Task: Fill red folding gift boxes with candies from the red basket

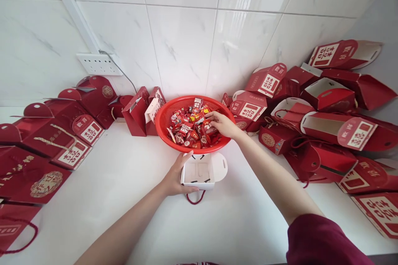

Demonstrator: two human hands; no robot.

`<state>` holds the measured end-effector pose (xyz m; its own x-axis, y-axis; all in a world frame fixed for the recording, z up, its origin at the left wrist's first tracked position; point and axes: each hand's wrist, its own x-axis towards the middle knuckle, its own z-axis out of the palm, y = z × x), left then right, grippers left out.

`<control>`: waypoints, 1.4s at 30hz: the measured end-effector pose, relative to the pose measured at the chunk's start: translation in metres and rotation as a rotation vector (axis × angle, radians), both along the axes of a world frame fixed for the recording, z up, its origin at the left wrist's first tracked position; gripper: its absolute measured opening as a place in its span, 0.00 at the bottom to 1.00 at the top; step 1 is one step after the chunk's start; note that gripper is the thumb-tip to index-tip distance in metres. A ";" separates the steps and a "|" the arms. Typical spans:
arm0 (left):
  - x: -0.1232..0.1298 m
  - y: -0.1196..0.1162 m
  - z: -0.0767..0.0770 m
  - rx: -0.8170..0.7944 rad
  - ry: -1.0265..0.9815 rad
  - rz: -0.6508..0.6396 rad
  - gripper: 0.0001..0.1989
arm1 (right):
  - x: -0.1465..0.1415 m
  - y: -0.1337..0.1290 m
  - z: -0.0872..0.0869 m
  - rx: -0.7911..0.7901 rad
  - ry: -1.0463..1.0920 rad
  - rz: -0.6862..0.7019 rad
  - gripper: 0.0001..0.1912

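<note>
A small gift box (199, 174) lies open toward me on the white table, its pale inside showing with dark cord ends at the walls. A rounded flap with a slot sticks out to its right, and a dark red cord handle (195, 202) loops at the front. My left hand (175, 176) grips the box around its left side. Directly behind it, a red plastic basket (161, 132) holds many wrapped candies (188, 128). At the basket's right side, my right hand (221, 125) reaches over the rim, fingers bent and closed on a red-wrapped candy.
Red gift boxes (40, 132) with cord handles stand in rows at the left. More red boxes (329, 132), several with open tops, are piled at the right. Two upright red boxes (137, 112) adjoin the basket's left. A socket strip (98, 64) with a cable is on the tiled wall.
</note>
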<state>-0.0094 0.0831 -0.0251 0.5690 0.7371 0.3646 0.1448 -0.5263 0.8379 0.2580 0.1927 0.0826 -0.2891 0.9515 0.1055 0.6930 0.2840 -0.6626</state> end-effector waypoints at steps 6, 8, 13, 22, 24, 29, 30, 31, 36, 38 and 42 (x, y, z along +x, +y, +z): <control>-0.003 -0.002 0.004 0.007 0.043 0.003 0.59 | -0.018 0.018 0.017 0.209 -0.144 -0.265 0.21; -0.004 -0.003 0.004 0.007 0.041 -0.006 0.59 | -0.024 0.022 0.018 0.243 -0.207 -0.268 0.22; -0.005 -0.001 0.001 -0.017 0.023 -0.011 0.59 | -0.034 0.029 0.002 0.080 -0.351 0.117 0.15; -0.006 0.001 -0.001 -0.021 0.019 -0.028 0.59 | -0.030 0.043 -0.012 -0.243 -0.529 0.453 0.45; -0.007 0.001 -0.002 -0.016 0.018 -0.027 0.58 | -0.028 0.044 -0.010 -0.250 -0.509 0.431 0.45; -0.007 0.000 -0.003 -0.039 0.041 -0.017 0.61 | -0.015 0.034 -0.005 -0.138 -0.280 0.280 0.22; -0.007 0.000 -0.003 -0.044 0.034 -0.021 0.61 | -0.011 0.029 -0.004 -0.106 -0.219 0.232 0.18; -0.006 0.000 -0.003 -0.044 0.025 -0.027 0.61 | -0.007 0.023 -0.004 -0.077 -0.162 0.183 0.17; -0.004 -0.001 0.001 -0.028 -0.021 -0.060 0.58 | 0.005 -0.011 0.001 -0.010 0.111 0.067 0.14; -0.004 -0.001 0.003 -0.026 -0.020 -0.058 0.59 | 0.006 -0.025 0.008 -0.043 0.340 0.143 0.10; -0.004 -0.001 0.005 -0.021 -0.015 -0.066 0.59 | 0.005 -0.055 0.036 -0.160 0.556 0.455 0.07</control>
